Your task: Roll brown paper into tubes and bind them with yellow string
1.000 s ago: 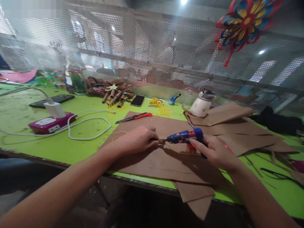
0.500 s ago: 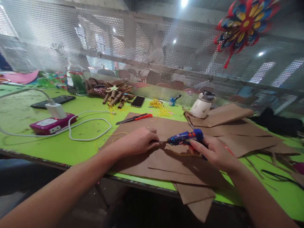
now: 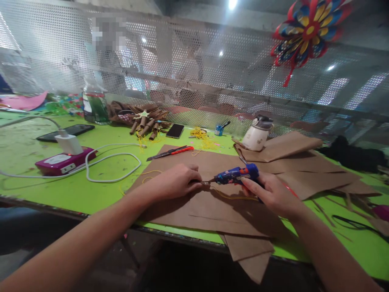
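My right hand (image 3: pixel 272 192) is wrapped round a blue glue gun (image 3: pixel 235 175), its nozzle pointing left. At the nozzle's tip is a small brown piece (image 3: pixel 206 183), pinched between the thumb and fingers of my left hand (image 3: pixel 179 181); most of it is hidden, and it looks like a narrow paper strip. Beneath both hands lie brown paper sheets (image 3: pixel 173 213). A yellow string (image 3: pixel 234 197) runs across the paper under the glue gun. Behind my left hand rests an orange-and-black utility knife (image 3: pixel 172 152).
A purple power strip (image 3: pixel 63 161) with a white charger and looping cable stands left. Rolled brown paper crafts (image 3: pixel 147 121), a phone (image 3: pixel 175 130), yellow string (image 3: pixel 202 138) and a white jug (image 3: pixel 257 134) line the back. Folded brown paper (image 3: pixel 306 174) and black glasses (image 3: pixel 355 223) lie right.
The view has shifted slightly. The glue gun's nozzle still sits at the small brown piece, which now shows a shiny spot. Both hands keep their holds.
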Tool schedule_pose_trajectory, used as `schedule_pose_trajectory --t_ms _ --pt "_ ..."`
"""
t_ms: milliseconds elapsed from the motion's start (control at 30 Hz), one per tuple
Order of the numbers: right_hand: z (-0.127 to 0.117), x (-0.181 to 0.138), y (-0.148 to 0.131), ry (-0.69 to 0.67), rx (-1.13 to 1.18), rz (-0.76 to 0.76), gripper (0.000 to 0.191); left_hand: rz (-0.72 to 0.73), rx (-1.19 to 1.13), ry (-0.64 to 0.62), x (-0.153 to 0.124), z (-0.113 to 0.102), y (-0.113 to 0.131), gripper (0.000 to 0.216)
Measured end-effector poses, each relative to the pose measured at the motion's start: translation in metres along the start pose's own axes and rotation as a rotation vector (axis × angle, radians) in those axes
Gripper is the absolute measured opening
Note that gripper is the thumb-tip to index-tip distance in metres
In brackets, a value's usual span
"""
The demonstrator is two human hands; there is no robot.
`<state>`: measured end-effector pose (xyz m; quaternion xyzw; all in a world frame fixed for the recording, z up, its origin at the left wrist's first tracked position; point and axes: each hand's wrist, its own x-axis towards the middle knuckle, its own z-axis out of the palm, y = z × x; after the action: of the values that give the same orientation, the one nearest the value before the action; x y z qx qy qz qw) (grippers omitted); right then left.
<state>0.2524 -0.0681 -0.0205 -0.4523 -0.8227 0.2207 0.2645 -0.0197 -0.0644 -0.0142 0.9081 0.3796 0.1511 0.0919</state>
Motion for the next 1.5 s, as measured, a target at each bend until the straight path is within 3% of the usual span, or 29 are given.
schedule_pose_trajectory --t_ms 267,533,1067,1200,1367,1500 --pt "-0.005 -0.002 -0.002 0.018 -0.037 0.010 0.040 -0.038 -0.008 -0.018 -0.002 -0.005 0.003 0.036" --pt "0.007 0.001 0.001 -0.005 0.012 -0.016 0.039 -0.023 0.019 -0.031 -0.001 -0.004 0.002 0.036" --pt "-0.002 -0.001 0.000 -0.022 0.016 0.001 0.038 -0.032 0.026 -0.010 -0.001 -0.004 0.002 0.037" --pt "-0.015 0.001 0.008 0.092 -0.056 0.044 0.041 -0.041 -0.002 -0.015 -0.002 -0.010 0.006 0.039" --pt "-0.019 0.012 0.032 0.447 -0.244 0.174 0.042 -0.050 -0.001 -0.014 -0.003 -0.010 0.006 0.039" --pt "-0.017 0.024 0.060 0.525 -0.325 0.291 0.045 -0.038 0.006 -0.035 -0.004 -0.010 0.005 0.040"
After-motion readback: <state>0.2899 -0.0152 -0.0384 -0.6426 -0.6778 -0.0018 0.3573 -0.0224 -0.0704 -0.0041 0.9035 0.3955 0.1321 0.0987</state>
